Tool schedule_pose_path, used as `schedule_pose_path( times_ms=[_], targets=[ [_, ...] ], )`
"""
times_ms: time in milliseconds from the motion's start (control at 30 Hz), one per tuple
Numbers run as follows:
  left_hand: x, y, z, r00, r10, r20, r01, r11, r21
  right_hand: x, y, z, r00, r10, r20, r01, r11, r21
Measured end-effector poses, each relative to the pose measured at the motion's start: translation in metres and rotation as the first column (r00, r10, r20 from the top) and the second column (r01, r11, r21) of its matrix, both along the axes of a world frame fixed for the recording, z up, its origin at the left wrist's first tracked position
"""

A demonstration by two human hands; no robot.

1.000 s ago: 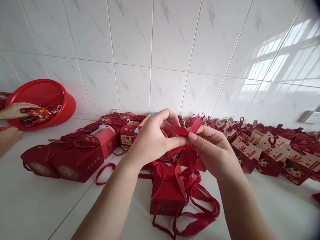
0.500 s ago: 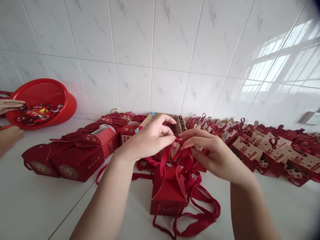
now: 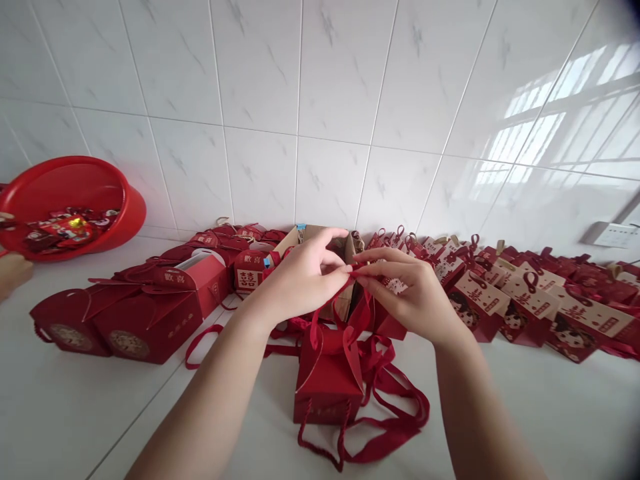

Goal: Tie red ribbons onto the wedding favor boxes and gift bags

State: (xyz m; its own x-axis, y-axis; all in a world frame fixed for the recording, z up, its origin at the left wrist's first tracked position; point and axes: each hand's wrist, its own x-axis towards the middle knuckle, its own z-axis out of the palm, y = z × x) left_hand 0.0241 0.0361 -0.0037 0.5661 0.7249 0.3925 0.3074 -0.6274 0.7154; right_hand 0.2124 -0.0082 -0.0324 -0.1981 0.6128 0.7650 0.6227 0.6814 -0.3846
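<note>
A small red gift box point(image 3: 327, 383) with a red rope handle stands upright on the white tabletop, in front of me. My left hand point(image 3: 317, 270) pinches a red ribbon point(image 3: 356, 320) above the box, thumb and fingers together. Close beside it, my right hand point(image 3: 400, 283) also pinches the ribbon, the fingertips of both hands nearly meeting. The ribbon runs from the fingers down to the top of the box. More loose red ribbon point(image 3: 400, 393) lies in loops to the right of the box.
At left, several larger red boxes point(image 3: 150, 330) stand in rows. Many small red and cream boxes point(image 3: 480, 300) line the right. A cardboard box point(image 3: 345, 250) sits behind my hands. A tilted red basin point(image 3: 135, 210) holds wrapped sweets point(image 3: 70, 227); another person's hand point(image 3: 13, 273) is beside it.
My fingertips have come closer together, and the ribbon between them and the box is drawn straighter. The whole view has shifted slightly. The other person's hands have moved left, partly out of view.
</note>
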Motion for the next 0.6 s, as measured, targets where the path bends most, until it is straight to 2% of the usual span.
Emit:
schedule_pose_path(
  times_ms=[67,167,233,300,367,400,467,533,600],
  targets=[
    [-0.001,-0.003,0.003,0.996,0.071,-0.048,-0.061,0.981,0.185,0.005,0.0,-0.002,0.976,0.073,-0.204,-0.093,0.991,-0.093],
    [-0.014,-0.009,0.01,0.97,0.196,-0.143,-0.117,0.894,0.433,0.016,-0.007,-0.012,0.877,0.091,-0.473,-0.208,0.957,-0.202],
    [-0.03,-0.012,0.011,0.948,0.258,-0.189,-0.124,0.84,0.528,0.026,-0.017,-0.025,0.832,0.048,-0.552,-0.237,0.931,-0.277],
    [-0.053,-0.012,0.006,0.917,0.309,-0.252,-0.122,0.819,0.56,0.039,-0.029,-0.043,0.81,-0.027,-0.585,-0.237,0.899,-0.369],
    [-0.08,-0.008,-0.008,0.881,0.352,-0.317,-0.149,0.841,0.52,0.053,-0.042,-0.065,0.792,-0.184,-0.583,-0.155,0.862,-0.483],
    [-0.094,-0.005,-0.019,0.864,0.357,-0.354,-0.171,0.87,0.462,0.061,-0.049,-0.077,0.769,-0.307,-0.561,-0.063,0.836,-0.545],
    [-0.12,0.002,-0.043,0.832,0.355,-0.425,-0.235,0.921,0.31,0.074,-0.061,-0.101,0.72,-0.456,-0.523,0.055,0.789,-0.612],
    [-0.139,0.007,-0.068,0.83,0.308,-0.464,-0.252,0.951,0.181,0.082,-0.07,-0.122,0.698,-0.543,-0.467,0.139,0.742,-0.656],
    [-0.145,0.006,-0.087,0.836,0.258,-0.484,-0.231,0.966,0.116,0.083,-0.076,-0.135,0.691,-0.597,-0.407,0.229,0.716,-0.66]
  ],
)
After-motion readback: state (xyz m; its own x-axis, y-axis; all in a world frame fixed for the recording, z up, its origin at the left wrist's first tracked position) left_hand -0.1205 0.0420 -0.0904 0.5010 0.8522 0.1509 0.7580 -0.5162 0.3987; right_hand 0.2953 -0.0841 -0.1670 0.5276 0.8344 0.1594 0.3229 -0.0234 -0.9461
